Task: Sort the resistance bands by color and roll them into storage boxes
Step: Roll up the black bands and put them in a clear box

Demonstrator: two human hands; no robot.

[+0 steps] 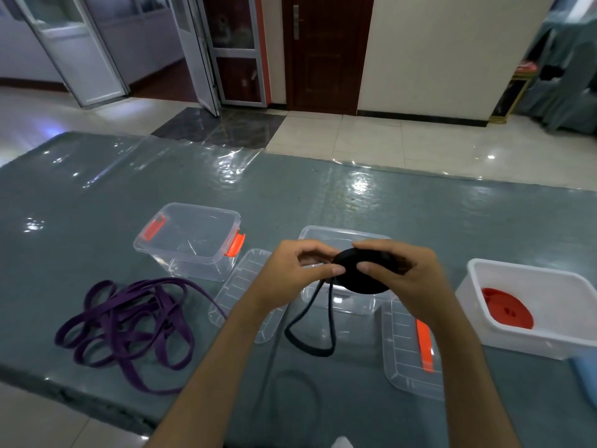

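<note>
Both hands hold a black resistance band (pixel 360 278) wound into a flat roll above the middle clear box (pixel 342 236). My right hand (pixel 407 273) grips the roll from the right. My left hand (pixel 297 270) pinches its left edge with thumb and fingers. The band's loose tail (pixel 310 337) hangs in a loop down to the table. A tangled purple band (pixel 129 324) lies on the table at the left. A rolled red band (pixel 507 308) sits inside the white box (pixel 549 279) at the right.
An open clear box with orange latches (pixel 190 240) stands left of centre. Two clear lids (pixel 252 295) (pixel 410 350) lie flat on the grey table near the boxes. The table's near edge runs across the lower left. A blue object (pixel 584 379) shows at the right edge.
</note>
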